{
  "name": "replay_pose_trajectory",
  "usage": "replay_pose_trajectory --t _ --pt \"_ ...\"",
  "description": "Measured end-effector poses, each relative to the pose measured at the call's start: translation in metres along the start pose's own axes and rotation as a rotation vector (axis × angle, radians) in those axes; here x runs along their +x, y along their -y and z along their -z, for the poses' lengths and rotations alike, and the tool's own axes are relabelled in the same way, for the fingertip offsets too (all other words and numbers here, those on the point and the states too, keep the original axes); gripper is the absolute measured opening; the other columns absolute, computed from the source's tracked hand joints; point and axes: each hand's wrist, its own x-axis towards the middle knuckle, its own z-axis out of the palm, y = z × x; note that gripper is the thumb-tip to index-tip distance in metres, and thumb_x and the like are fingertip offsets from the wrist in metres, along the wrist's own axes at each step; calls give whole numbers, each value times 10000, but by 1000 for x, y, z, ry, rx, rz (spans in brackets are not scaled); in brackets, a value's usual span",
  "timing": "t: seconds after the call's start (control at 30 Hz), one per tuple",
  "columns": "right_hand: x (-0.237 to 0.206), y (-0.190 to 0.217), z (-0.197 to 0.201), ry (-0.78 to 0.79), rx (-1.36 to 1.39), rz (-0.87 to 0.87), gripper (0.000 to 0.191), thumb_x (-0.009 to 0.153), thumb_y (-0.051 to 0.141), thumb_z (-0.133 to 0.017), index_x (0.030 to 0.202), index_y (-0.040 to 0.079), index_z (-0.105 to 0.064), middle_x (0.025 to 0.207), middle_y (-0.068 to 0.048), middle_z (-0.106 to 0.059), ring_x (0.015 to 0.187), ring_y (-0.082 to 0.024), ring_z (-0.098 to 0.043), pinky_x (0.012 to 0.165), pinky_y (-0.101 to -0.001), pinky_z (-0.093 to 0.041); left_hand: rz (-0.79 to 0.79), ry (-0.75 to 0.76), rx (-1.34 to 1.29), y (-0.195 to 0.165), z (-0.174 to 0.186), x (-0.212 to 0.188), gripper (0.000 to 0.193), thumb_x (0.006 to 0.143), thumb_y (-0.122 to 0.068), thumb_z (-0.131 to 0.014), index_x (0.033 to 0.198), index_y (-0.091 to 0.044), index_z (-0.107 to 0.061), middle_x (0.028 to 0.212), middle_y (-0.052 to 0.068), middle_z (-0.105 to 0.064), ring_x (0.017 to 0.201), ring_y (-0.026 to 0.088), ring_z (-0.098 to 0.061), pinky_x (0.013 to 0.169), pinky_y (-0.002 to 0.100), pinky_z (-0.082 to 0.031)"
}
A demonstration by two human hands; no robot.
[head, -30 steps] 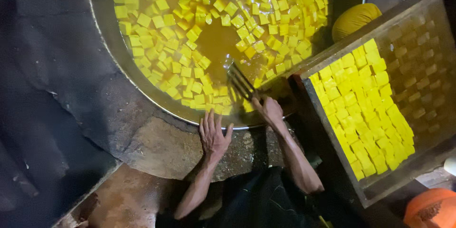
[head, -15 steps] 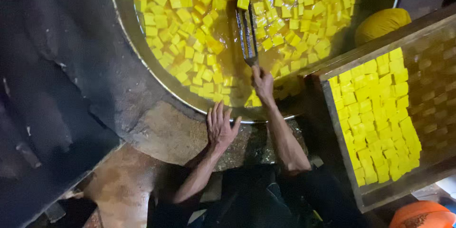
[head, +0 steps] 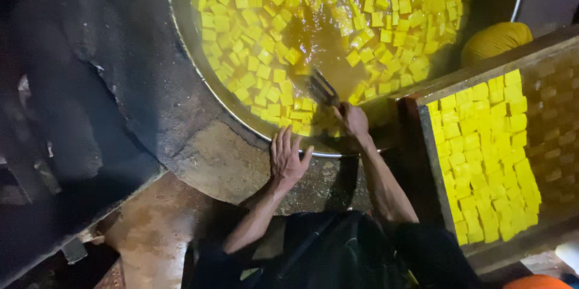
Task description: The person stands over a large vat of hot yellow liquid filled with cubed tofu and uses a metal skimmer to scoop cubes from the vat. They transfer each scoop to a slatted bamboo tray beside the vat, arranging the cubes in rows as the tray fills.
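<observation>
The right hand (head: 353, 120) is clenched around the handle end of a metal fork (head: 324, 88), which lies over the near part of a big round pan (head: 181, 42). The fork's long axis runs on a slant from the hand, up and to the left in the view, with its tines pointing away from the person toward the middle of the pan and dipping into the liquid there. The pan is filled with brownish-yellow liquid (head: 325, 42) in which many small yellow cubes (head: 241, 30) float, packed thick around the sides and thin in a patch just past the tines. The left hand (head: 287, 157) rests flat, fingers (head: 283, 139) released and spread, on the rough stone counter (head: 229, 162) just beside the pan's near rim, the fingertips at the metal edge. To the right, close to the right forearm, stands a wooden tray (head: 422, 93); its left part holds neat rows of yellow cubes (head: 488, 156), while the cubes in its right part look darker and brownish. A yellow cloth bundle (head: 494, 40) sits between the pan and the tray's far edge.
</observation>
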Motion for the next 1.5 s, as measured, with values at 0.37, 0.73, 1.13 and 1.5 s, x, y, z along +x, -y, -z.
replay_pose_trajectory --t 0.37,0.73,1.13,1.5 --pt "23 50 -5 -72 -8 124 434 954 500 -640 995 73 -707 832 -179 -732 803 -414 -699 680 -523 -539 -35 -118 -75 -1 5 -6 377 915 -324 -741 1159 -48 -661 1451 184 -523 1406 390 -439 1140 531 -383" --pt "21 51 -7 -131 69 131 439 959 485 -656 997 55 -732 805 -214 -716 749 -410 -688 656 -510 -532 -50 -114 -61 -4 8 -3 353 910 -316 -733 1134 -54 -660 1415 186 -537 1390 394 -449 1195 614 -298" --pt "-43 10 4 -31 768 -142 436 971 389 -679 948 -43 -733 665 -46 -626 599 -94 -555 554 -302 -454 -45 -121 -19 -10 10 -7 338 914 -305 -726 1142 -63 -662 1408 159 -551 1384 379 -464 1198 606 -291" --pt "8 36 11 -259 525 -372 550 944 535 -645 976 -5 -747 779 -225 -705 705 -328 -674 686 -470 -511 -42 -134 12 -13 10 -6 330 890 -300 -734 1121 -74 -667 1405 160 -545 1377 392 -453 1172 603 -308"
